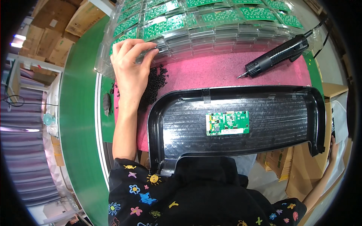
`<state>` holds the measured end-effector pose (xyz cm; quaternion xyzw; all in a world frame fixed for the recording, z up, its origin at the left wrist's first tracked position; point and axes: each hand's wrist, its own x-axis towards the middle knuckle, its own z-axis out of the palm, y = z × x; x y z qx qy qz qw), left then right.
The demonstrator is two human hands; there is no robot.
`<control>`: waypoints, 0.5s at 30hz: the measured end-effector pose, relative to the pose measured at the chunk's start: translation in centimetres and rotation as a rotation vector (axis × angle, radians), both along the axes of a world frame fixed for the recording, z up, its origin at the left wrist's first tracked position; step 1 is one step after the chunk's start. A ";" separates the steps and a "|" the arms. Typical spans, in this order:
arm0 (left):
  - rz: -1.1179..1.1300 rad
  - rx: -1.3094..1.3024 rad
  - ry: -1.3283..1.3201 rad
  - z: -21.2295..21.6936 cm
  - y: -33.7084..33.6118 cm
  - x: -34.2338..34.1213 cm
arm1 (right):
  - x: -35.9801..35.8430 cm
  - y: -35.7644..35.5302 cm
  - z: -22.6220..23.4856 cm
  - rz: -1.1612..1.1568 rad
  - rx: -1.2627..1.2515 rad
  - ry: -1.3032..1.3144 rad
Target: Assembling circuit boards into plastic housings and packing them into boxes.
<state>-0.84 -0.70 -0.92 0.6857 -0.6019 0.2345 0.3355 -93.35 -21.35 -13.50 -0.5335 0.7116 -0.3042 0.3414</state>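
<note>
My left hand (pixel 132 58) is closed in a pinch at the near left edge of a stack of clear plastic trays (pixel 211 39), thumb and forefinger on the rim. Green circuit boards (pixel 164 27) fill the top tray. Below that hand lies a pile of small black screws (pixel 155 83). Nearer to me is a black plastic housing (pixel 264 139), with one green circuit board (pixel 228 123) inside it. At the far right, my right hand (pixel 333 147) reaches down beside an open cardboard box; its fingers are too small and partly hidden to read.
A black electric screwdriver (pixel 277 56) lies on the pink mat (pixel 211 71), its bit pointing left and its cable running to the upper right. A white plastic liner (pixel 341 116) shows in the cardboard box (pixel 311 177). A green surface (pixel 81 113) runs along the left.
</note>
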 end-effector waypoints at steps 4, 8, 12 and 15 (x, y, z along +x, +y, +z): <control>-0.011 0.000 -0.012 0.0 0.0 0.1 | 1.0 0.2 0.6 0.017 0.048 0.060; -0.017 0.019 -0.008 0.4 0.1 -0.1 | 2.3 0.6 0.9 -0.003 0.037 0.112; -0.014 0.028 -0.007 0.4 0.1 -0.1 | 1.8 0.6 0.8 -0.027 0.028 0.107; -0.017 0.018 -0.011 0.3 0.0 0.0 | 1.5 0.5 0.6 -0.033 0.045 0.012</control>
